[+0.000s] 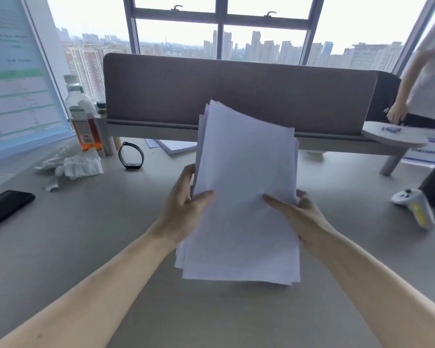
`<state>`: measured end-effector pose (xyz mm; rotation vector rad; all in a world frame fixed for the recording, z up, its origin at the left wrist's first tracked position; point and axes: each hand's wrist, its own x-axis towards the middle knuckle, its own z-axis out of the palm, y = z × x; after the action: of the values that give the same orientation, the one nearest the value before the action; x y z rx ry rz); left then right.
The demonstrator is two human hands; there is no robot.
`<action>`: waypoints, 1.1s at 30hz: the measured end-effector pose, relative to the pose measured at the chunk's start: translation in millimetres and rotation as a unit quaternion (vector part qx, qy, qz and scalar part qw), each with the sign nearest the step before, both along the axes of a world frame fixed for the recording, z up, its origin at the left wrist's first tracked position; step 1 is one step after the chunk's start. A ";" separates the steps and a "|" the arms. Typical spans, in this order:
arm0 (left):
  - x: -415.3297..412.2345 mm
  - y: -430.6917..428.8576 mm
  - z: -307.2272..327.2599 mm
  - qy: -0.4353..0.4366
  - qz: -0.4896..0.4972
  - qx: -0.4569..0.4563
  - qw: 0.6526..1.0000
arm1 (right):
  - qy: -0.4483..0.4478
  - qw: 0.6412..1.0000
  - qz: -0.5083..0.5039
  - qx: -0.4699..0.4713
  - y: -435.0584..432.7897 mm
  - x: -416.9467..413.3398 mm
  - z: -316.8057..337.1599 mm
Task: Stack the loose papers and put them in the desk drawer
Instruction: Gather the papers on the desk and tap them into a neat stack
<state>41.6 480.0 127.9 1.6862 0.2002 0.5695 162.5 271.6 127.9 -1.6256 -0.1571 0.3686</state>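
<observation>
Paper stack (pixel 244 197) held upright over centre of the worktop (pixel 86 234), left hand (pixel 183 209) on its left edge, right hand (pixel 301 214) on its right edge. Divider panel (pixel 236 96) runs along the worktop's back, window (pixel 221 28) behind it. Far left: monitor (pixel 18 76), bottle (pixel 82 116) to its right, crumpled tissues (pixel 81 165) in front of the bottle. Wristband (pixel 131 155) right of the tissues, stood on the worktop. Phone (pixel 5 207) at left edge. More sheets (pixel 176 145) lie under the divider, behind the stack. Controller (pixel 414 204) on the worktop, far right. Another person (pixel 427 71) stands beyond the divider's right end, hand over a small round shelf (pixel 392 136).
</observation>
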 end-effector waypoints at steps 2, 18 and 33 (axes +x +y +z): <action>-9.4 -6.7 29.3 -0.073 -0.011 0.028 0.997 | -0.052 0.995 0.004 0.085 -5.5 -9.8 25.1; -40.7 -43.0 50.6 -0.118 0.067 0.039 0.990 | -0.288 0.949 -0.007 0.130 -40.0 -74.0 63.1; -44.4 -35.7 82.9 -0.110 0.097 0.064 0.987 | -0.253 0.959 0.000 0.126 -42.5 -76.1 58.5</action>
<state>-2.8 444.3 210.8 1.7235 0.1729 0.9258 86.3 229.1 186.4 -1.4355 -0.5678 -0.0765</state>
